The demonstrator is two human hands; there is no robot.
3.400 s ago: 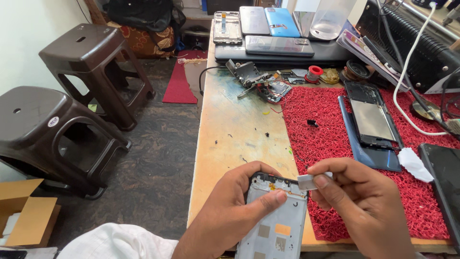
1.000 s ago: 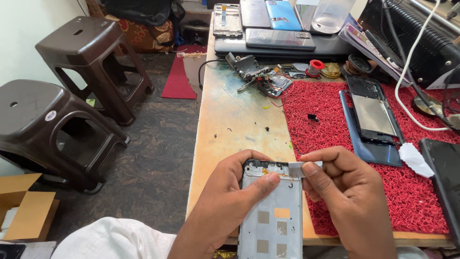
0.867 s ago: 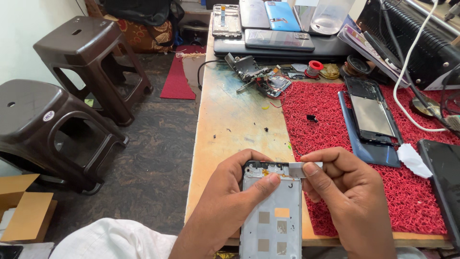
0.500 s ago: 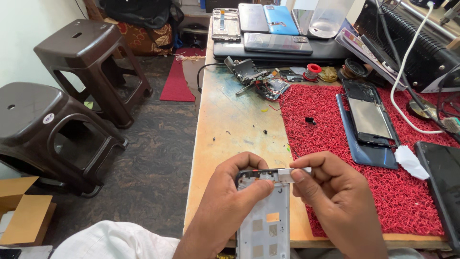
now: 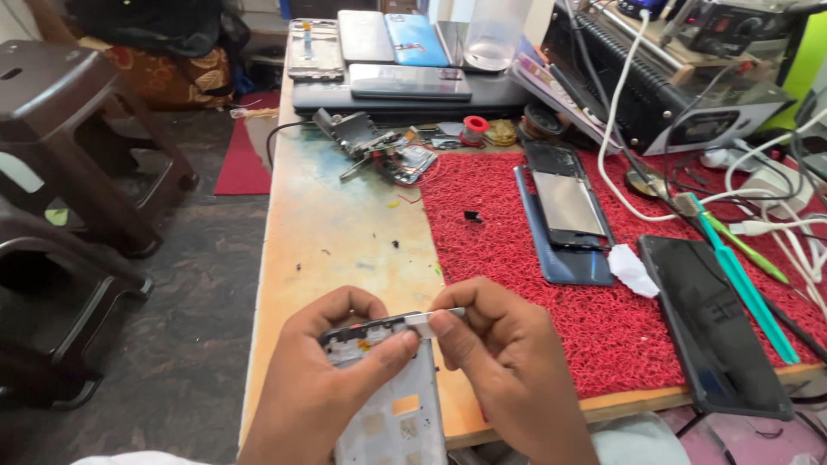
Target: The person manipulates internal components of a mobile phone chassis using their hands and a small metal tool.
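Note:
My left hand [image 5: 323, 379] grips a bare silver phone frame [image 5: 392, 413] by its upper left side, held over the near edge of the wooden table [image 5: 336, 232]. Its thumb presses across the frame's top. My right hand [image 5: 508, 370] pinches a small grey flat strip [image 5: 431, 319] at the frame's top right corner, between thumb and forefinger. The lower part of the frame runs out of view at the bottom.
A red bristly mat [image 5: 534, 275] carries an opened phone on a blue back cover [image 5: 568, 215], a white tissue [image 5: 633, 269] and a dark screen panel [image 5: 711, 323]. Teal tools [image 5: 745, 288], white cables, loose parts [image 5: 379, 151], stacked phones [image 5: 392, 52] and dark plastic stools [image 5: 69, 129] lie around.
The view has shifted right, so both hands sit further left in it. My right hand has come in closer to the frame's top corner, still pinching the grey strip.

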